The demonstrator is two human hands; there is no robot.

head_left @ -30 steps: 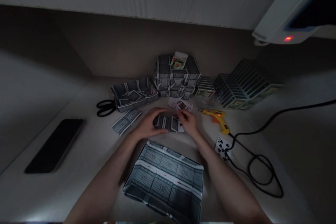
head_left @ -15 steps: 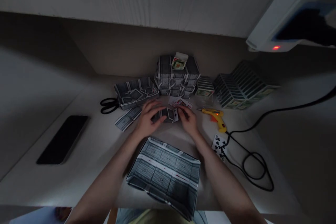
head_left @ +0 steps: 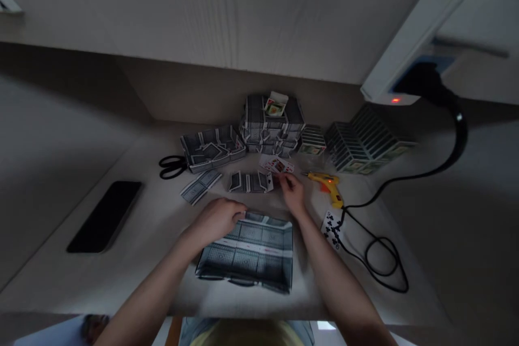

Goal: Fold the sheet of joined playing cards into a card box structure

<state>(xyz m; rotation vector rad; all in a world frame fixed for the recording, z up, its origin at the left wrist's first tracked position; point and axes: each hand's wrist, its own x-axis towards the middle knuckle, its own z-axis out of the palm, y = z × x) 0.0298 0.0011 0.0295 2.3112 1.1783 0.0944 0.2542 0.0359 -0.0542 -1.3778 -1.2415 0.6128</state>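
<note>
A shallow tray made of playing cards [head_left: 247, 251] lies at the table's front. My left hand [head_left: 219, 220] has its fingers closed on the tray's far left rim, thumb and fingertips partly hidden. My right hand [head_left: 292, 190] is closed in a pinch at the right end of a small folded-card piece [head_left: 249, 183]. Whatever is between those fingertips is too dark to make out. Face-up cards [head_left: 276, 164] lie just beyond the right hand. Left of the folded piece lies a strip of patterned cards [head_left: 200, 186].
Scissors [head_left: 172, 166] and a phone [head_left: 106, 216] lie left, near another card tray [head_left: 213, 152]. A card box [head_left: 272, 124] and stacked card packs [head_left: 360, 143] stand behind. A yellow glue gun [head_left: 330, 188] with a black cord [head_left: 375, 267] lies right, by a loose card [head_left: 331, 228].
My left hand has moved from the folded-card piece back to the front tray and closed on its rim. The tray has turned straighter. My right hand stays near the folded piece.
</note>
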